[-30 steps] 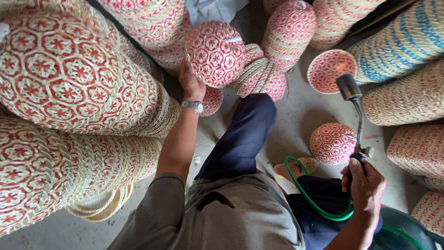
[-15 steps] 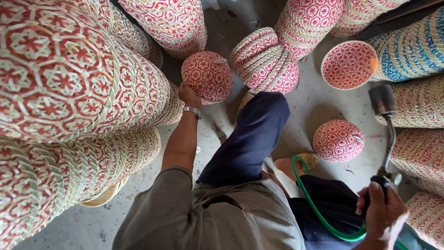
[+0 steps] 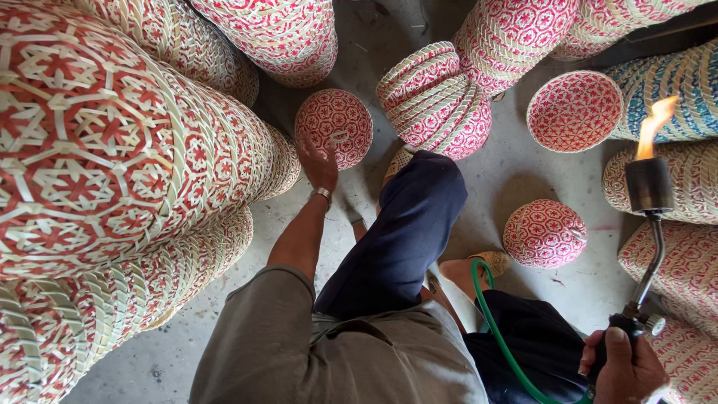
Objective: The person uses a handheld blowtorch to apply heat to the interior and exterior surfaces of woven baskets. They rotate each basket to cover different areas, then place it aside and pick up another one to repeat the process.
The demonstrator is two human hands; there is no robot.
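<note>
My left hand (image 3: 320, 161) reaches forward with fingers spread, touching a small round red-and-cream woven basket (image 3: 334, 127) on the concrete floor. A metal watch sits on that wrist. At the lower right, my right hand (image 3: 627, 368) grips the handle of a gas torch (image 3: 647, 194). The torch's black nozzle points up and an orange flame (image 3: 655, 120) burns at its tip. A green hose (image 3: 499, 337) runs from the torch down past my knee. My legs in dark blue trousers stretch forward between the two hands.
Tall stacks of red-and-cream woven baskets (image 3: 127, 157) crowd the left side. More stacks (image 3: 435, 101) lie at the top, and a blue-striped stack (image 3: 673, 82) at the right. A single round basket (image 3: 544, 233) and an open bowl-shaped one (image 3: 574, 111) rest on the grey floor (image 3: 516, 172).
The small round basket came down from the air to the floor with my left hand on it, now loosened. The torch swung right and upright, and its flame now shows.
</note>
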